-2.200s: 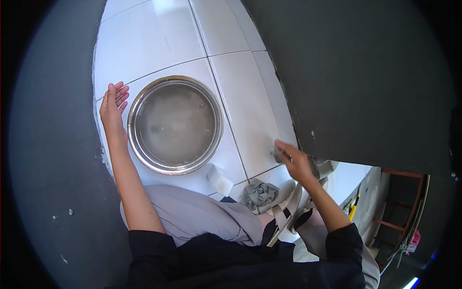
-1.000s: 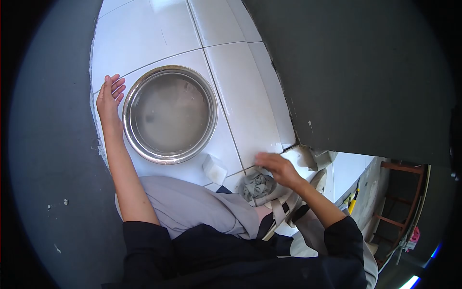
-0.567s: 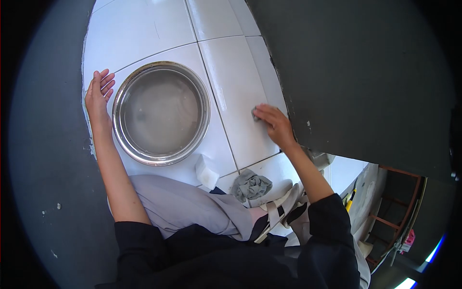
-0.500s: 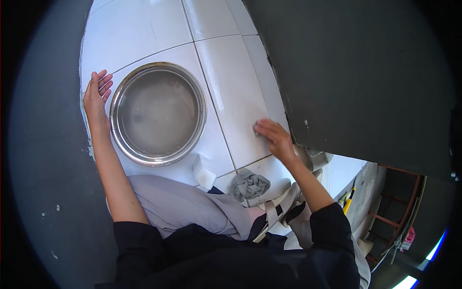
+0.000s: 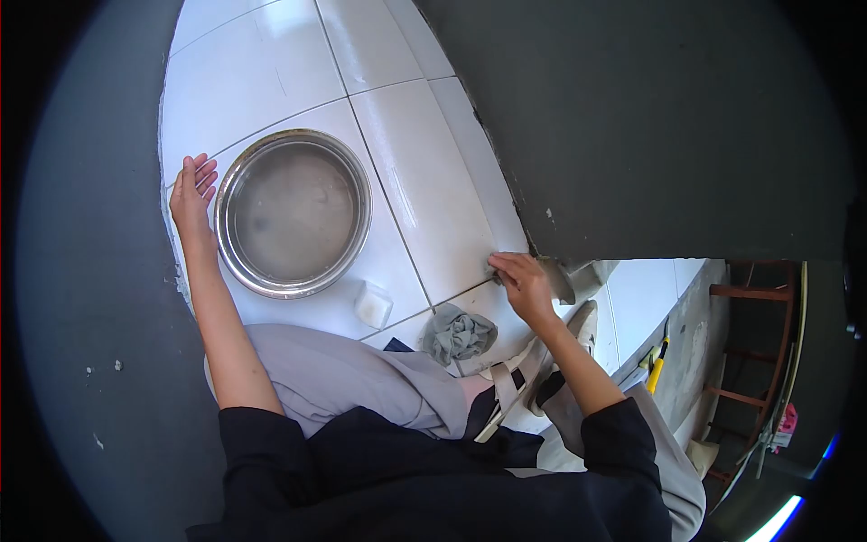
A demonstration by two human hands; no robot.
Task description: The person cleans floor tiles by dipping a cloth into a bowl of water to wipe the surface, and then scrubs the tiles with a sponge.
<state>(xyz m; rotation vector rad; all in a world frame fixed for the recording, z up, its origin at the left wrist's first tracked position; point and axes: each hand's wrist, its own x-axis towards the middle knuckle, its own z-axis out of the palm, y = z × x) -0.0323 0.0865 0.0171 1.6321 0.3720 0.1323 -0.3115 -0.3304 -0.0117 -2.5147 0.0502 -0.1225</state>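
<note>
Right hand: the right hand point(image 5: 527, 287) is near the middle of the frame, a bit to the right, with its fingertips low on the white floor point(image 5: 397, 172)
Right grip: fingers pressed close, pinching a small grey piece point(image 5: 496, 275), most of it hidden under them
Left hand: the left hand point(image 5: 191, 200) is in the left part of the frame, fingers loosely spread, nothing seen in it; its wrist is just beside the bowl, and I cannot tell if they touch
What changed: half a second ago the right hand was higher up on the same tile; now it has slid back toward the person, close to the line between tiles
What that means: the small grey piece is now by that line, near the corner of the dark wall point(image 5: 632, 117)
Which way it points: the bit that shows peeks out just below the fingertips; its long way cannot be told
Bowl: the round metal bowl point(image 5: 291, 293) sits left of centre with cloudy water point(image 5: 298, 217) in it; being round, it has no long way
White block: the white block point(image 5: 372, 305) stands just below and right of the bowl
Grey cloth: the grey cloth point(image 5: 459, 334) lies crumpled below centre, pointing nowhere clear
</note>
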